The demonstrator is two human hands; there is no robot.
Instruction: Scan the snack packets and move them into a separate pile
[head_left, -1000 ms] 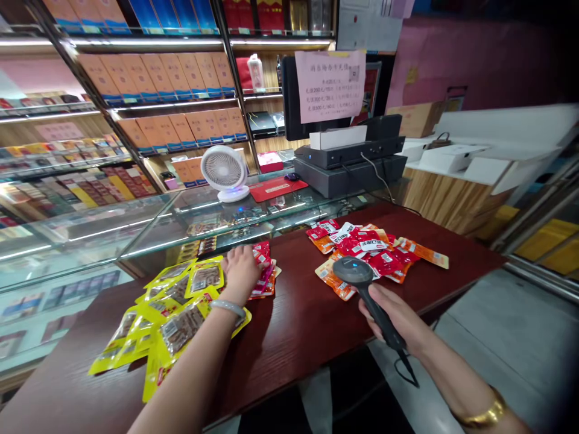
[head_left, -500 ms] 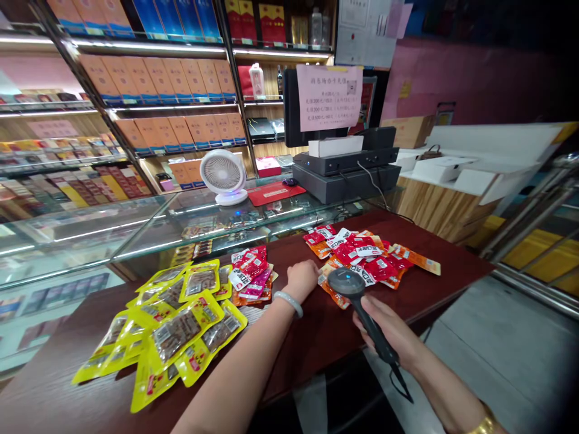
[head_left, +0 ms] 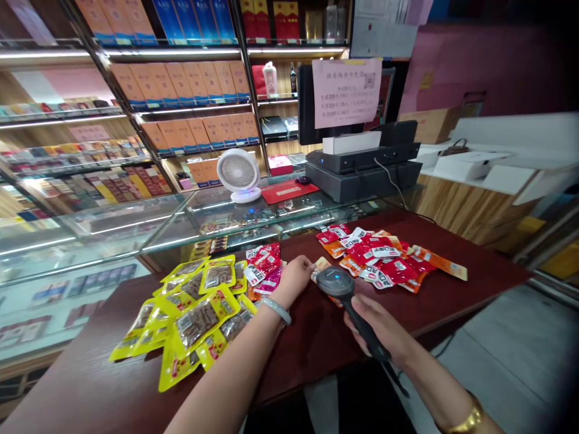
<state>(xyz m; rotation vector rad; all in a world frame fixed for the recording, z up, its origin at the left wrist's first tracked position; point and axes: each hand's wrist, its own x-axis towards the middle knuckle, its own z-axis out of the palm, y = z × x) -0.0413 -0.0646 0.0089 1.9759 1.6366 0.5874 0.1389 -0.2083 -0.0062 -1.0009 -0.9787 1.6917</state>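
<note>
My right hand (head_left: 377,325) is wrapped around the handle of a black barcode scanner (head_left: 337,282), its head tilted over the table. Just left of the scanner head, my left hand (head_left: 296,278) pinches the edge of an orange snack packet (head_left: 322,263), which the scanner partly covers. Beyond my left wrist lies a small pile of red, white and purple snack packets (head_left: 265,263). To its left are several yellow snack bags (head_left: 199,319) with clear windows, overlapping. A larger heap of red and orange packets (head_left: 375,256) spreads to the right of the scanner.
Dark red wood tops the table (head_left: 316,349). Behind it stand a glass display counter (head_left: 174,220), a white fan (head_left: 239,172), a red mat (head_left: 289,191) and a dark cash register (head_left: 362,178) with a paper-covered screen. Shelves of boxed goods (head_left: 194,81) line the back.
The orange packet has moved left, away from the right-hand heap, with my left hand. The scanner stays over it. The view has shifted slightly left.
</note>
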